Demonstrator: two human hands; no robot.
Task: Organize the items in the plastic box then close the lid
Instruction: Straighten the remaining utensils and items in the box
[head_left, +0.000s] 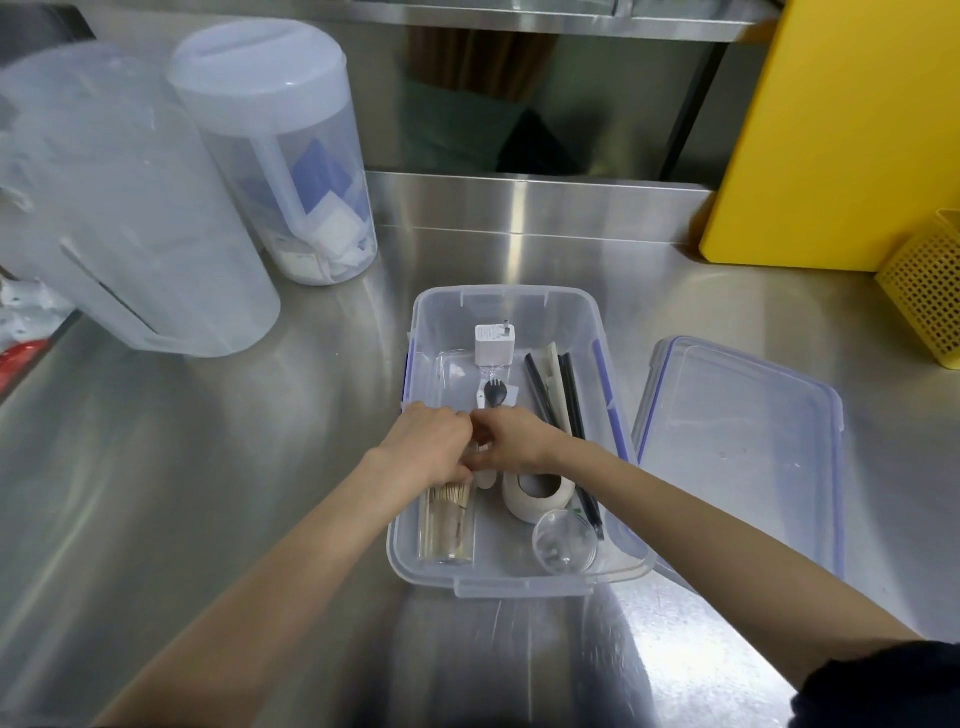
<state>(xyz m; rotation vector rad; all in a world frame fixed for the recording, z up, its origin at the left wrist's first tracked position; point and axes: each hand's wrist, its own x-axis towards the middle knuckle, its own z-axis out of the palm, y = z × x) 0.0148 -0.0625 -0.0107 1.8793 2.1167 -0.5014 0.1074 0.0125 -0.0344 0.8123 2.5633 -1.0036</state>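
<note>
A clear plastic box (519, 579) with blue side clips sits open on the steel counter. Inside lie a white charger plug (494, 345), a wrapped black spork (494, 393), long black straws (558, 400), a roll of white tape (537, 496), a small clear cup (563, 540) and a clear tube of toothpicks (448, 525). My left hand (423, 444) and my right hand (511, 439) meet inside the box, fingers curled together over a small item that they hide. The box's clear lid (737, 441) leans against its right side.
Two tall frosted plastic jugs (280, 150) stand at the back left, one holding paper packets. A yellow board (841, 130) and a yellow perforated basket (930, 301) stand at the back right. A steel backsplash ledge runs behind the box.
</note>
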